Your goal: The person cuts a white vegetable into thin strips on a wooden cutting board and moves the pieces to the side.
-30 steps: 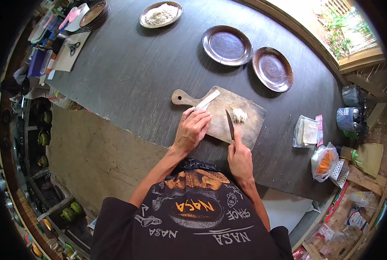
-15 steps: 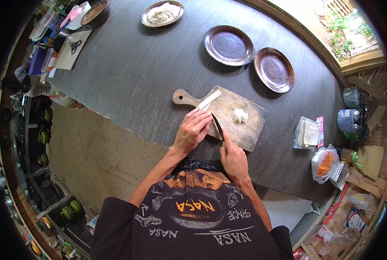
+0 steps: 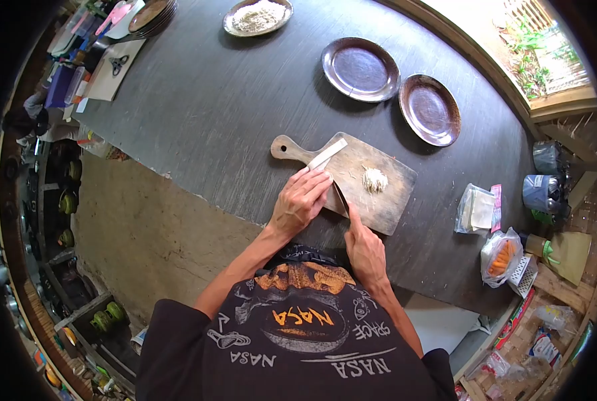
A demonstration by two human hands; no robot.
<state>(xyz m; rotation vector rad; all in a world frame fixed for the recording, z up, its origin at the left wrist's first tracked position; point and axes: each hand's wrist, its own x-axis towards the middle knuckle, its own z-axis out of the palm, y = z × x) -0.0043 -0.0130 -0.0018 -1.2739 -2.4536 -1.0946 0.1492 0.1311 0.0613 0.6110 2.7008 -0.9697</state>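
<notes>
A wooden cutting board (image 3: 393, 200) with a holed handle lies near the table's front edge. My left hand (image 3: 301, 200) is closed over a pale, flat folded strip (image 3: 330, 153), pressing it on the board; the strip's far end sticks out past my fingertips. Gripped in my right hand (image 3: 366, 252) is a dark-bladed knife (image 3: 340, 194), its blade close beside my left fingertips. The knife's handle is hidden in my fist. To the right of the blade sits a small heap of thin pale shreds (image 3: 375, 180), with a few stray bits around it.
Two brown plates (image 3: 360, 69) (image 3: 430, 110) stand beyond the board. A plate of pale shreds (image 3: 258, 17) is at the far left. Scissors (image 3: 118, 64) lie on a tan board. At right are a packet of pale sheets (image 3: 476, 209), bagged carrots (image 3: 502, 258) and a grater (image 3: 524, 275).
The view has shifted slightly, so the table things appear a little to the right. Both hands keep their hold on the strip and the knife, with almost no other movement.
</notes>
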